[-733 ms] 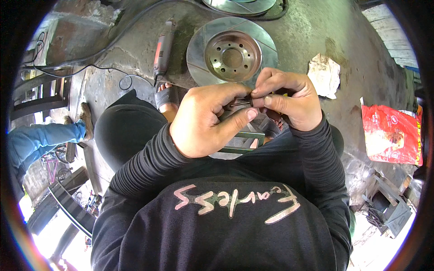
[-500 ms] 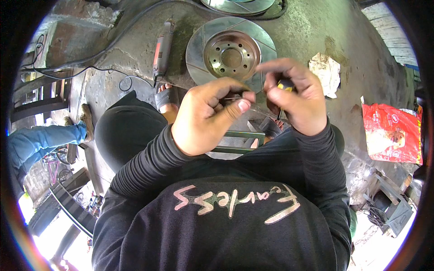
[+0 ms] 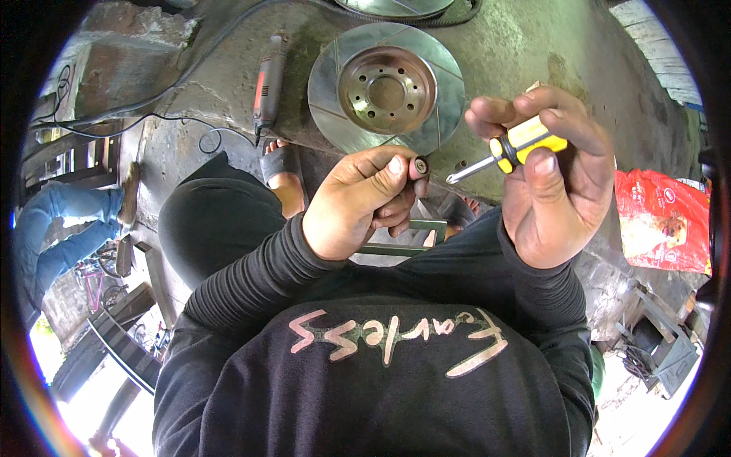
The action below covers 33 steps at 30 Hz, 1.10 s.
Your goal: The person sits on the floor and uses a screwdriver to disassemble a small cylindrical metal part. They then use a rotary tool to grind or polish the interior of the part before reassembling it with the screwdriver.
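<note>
Screwdriver (image 3: 537, 137) gripped in curled right hand (image 3: 567, 190), small cylinder (image 3: 419, 167) pinched in left hand (image 3: 354, 199), screwdriver tip (image 3: 454, 179) apart from it

A slotted metal disc (image 3: 327, 99) lies on a stained concrete floor (image 3: 525, 46), a gray-and-red power tool (image 3: 268, 91) just to its left and a 2nd disc (image 3: 396, 7) cut off by the upper edge. A dark cable (image 3: 204, 58) curves across the upper left. At right rests a red printed bag (image 3: 659, 247), near a gray metal frame (image 3: 661, 343). At far left, 1 bystander in blue jeans (image 3: 68, 217) and a brown shoe (image 3: 129, 196) appears near a pink-framed bicycle (image 3: 94, 289).
</note>
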Tool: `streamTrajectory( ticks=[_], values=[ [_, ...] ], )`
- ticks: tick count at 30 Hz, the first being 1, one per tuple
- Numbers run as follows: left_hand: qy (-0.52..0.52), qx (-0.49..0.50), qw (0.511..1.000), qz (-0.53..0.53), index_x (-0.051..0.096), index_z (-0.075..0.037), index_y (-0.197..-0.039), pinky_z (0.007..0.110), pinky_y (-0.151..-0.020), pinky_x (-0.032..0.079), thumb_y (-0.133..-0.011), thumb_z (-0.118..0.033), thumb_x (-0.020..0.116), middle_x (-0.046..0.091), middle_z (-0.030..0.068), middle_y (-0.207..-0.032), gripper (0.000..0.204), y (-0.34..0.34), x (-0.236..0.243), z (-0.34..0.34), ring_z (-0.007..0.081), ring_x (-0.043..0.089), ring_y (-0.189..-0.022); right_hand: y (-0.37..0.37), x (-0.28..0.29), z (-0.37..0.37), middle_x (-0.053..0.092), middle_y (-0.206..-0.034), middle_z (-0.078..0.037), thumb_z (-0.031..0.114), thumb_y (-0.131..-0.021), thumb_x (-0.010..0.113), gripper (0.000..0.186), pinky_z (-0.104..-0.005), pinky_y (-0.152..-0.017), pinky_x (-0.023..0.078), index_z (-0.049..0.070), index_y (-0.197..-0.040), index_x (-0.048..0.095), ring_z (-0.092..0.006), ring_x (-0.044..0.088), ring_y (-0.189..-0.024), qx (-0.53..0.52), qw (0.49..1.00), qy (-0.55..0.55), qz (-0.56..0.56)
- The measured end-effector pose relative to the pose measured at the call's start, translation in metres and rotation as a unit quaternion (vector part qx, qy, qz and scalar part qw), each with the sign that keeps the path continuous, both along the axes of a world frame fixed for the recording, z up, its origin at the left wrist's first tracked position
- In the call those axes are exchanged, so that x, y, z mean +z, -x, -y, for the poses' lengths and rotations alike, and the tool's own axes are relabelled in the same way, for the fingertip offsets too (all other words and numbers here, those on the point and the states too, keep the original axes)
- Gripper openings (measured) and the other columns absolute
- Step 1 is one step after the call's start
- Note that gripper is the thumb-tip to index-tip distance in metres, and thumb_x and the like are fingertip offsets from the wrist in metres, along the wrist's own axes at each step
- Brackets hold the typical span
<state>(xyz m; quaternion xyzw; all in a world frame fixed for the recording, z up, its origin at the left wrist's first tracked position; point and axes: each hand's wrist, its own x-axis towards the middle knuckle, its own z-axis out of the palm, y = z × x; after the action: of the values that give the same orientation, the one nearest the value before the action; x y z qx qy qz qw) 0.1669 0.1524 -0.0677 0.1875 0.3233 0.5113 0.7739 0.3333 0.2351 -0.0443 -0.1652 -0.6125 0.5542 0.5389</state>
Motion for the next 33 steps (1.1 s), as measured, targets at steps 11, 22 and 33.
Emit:
streamTrajectory(
  ticks=[11,22,33],
  values=[
    [0.020,-0.029,0.999,0.011,0.048,-0.003,-0.086,0.025,-0.047,0.032,-0.093,-0.032,0.044,0.038,0.0005,-0.064,0.030,-0.0073,0.0000,0.0031,0.0070,0.030,-0.046,0.0022,-0.0069,-0.0011,0.048,-0.108,-0.017,0.011,-0.088,0.053,0.024,-0.0461,-0.081,0.051,-0.002,-0.108,0.051,-0.0354,0.060,-0.093,-0.005,0.998,-0.056,0.040],
    [0.011,-0.035,0.999,0.014,0.047,-0.003,-0.086,0.024,-0.046,0.031,-0.094,-0.033,0.042,0.038,0.0005,-0.065,0.031,-0.0059,-0.0014,0.0047,0.0064,0.028,-0.046,0.0036,-0.0077,-0.0005,0.048,-0.109,-0.018,0.010,-0.088,0.053,0.024,-0.0464,-0.082,0.051,-0.001,-0.108,0.051,-0.0347,0.060,-0.094,0.001,0.999,-0.047,0.021],
    [0.023,-0.033,0.999,-0.008,0.046,-0.004,-0.089,0.023,-0.047,0.033,-0.094,-0.032,0.043,0.042,0.0011,-0.071,0.029,-0.0063,0.0006,0.0044,0.0054,0.030,-0.047,0.0048,-0.0088,-0.0012,0.048,-0.109,-0.018,0.010,-0.087,0.054,0.023,-0.0457,-0.081,0.051,-0.001,-0.107,0.051,-0.0344,0.060,-0.093,0.004,0.998,-0.052,0.023]
  ],
)
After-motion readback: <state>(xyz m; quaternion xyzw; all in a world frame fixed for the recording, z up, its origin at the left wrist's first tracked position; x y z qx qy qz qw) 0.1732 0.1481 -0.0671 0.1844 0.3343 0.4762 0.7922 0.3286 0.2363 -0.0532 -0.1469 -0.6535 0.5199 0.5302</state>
